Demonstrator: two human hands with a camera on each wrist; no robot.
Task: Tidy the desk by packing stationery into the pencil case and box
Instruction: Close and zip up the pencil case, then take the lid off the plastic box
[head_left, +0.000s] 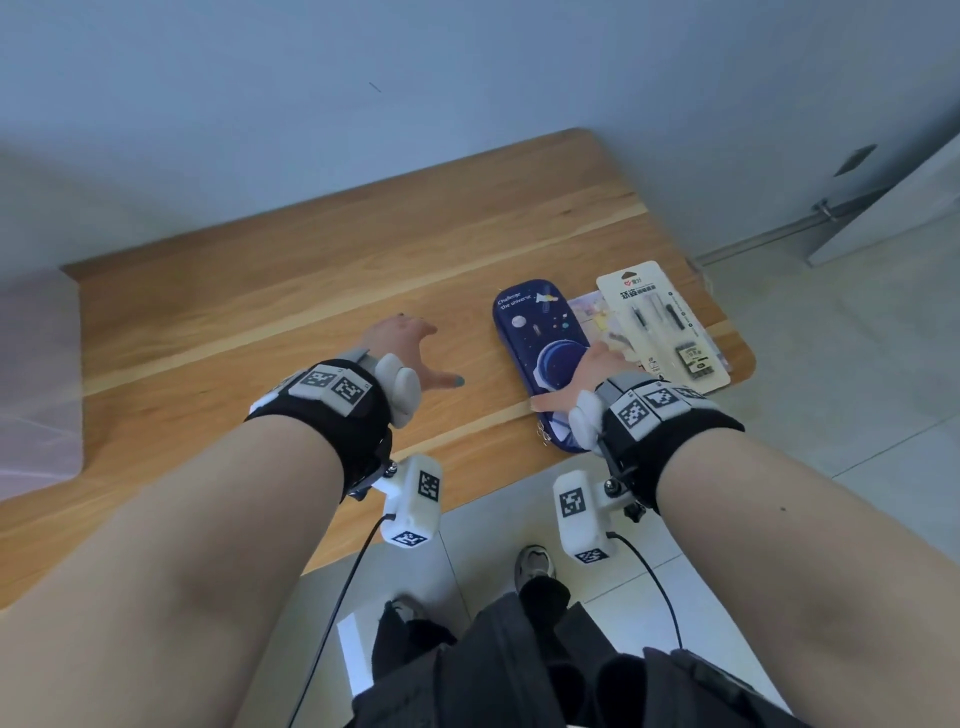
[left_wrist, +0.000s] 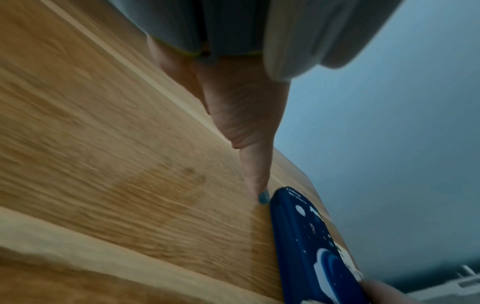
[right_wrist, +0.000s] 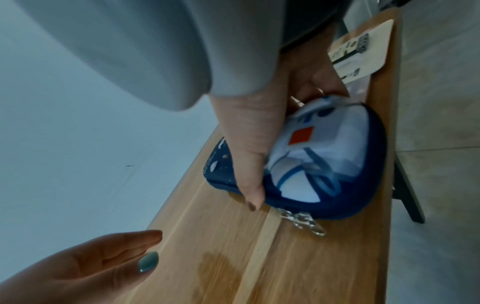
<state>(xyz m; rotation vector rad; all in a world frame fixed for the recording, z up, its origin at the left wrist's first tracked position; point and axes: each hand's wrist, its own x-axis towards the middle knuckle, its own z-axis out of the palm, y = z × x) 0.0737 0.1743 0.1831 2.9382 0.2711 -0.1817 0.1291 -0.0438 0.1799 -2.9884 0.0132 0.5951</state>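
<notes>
A dark blue pencil case (head_left: 537, 343) with a space print lies zipped near the desk's front right edge. My right hand (head_left: 576, 376) grips its near end. In the right wrist view the thumb (right_wrist: 250, 181) presses the left side and the fingers (right_wrist: 324, 86) curl round the right side of the pencil case (right_wrist: 324, 164). Its metal zip pulls (right_wrist: 303, 223) hang at the near end. My left hand (head_left: 421, 353) hovers open over bare wood left of the case, holding nothing. Its thumb (left_wrist: 255, 164) points toward the pencil case (left_wrist: 306, 236).
A carded pack of pens (head_left: 670, 327) lies right of the case, on top of a pale booklet (head_left: 589, 312). The wooden desk (head_left: 260, 291) stands against a grey wall. A pink object (head_left: 36, 374) sits at its left end. Tiled floor lies in front and to the right.
</notes>
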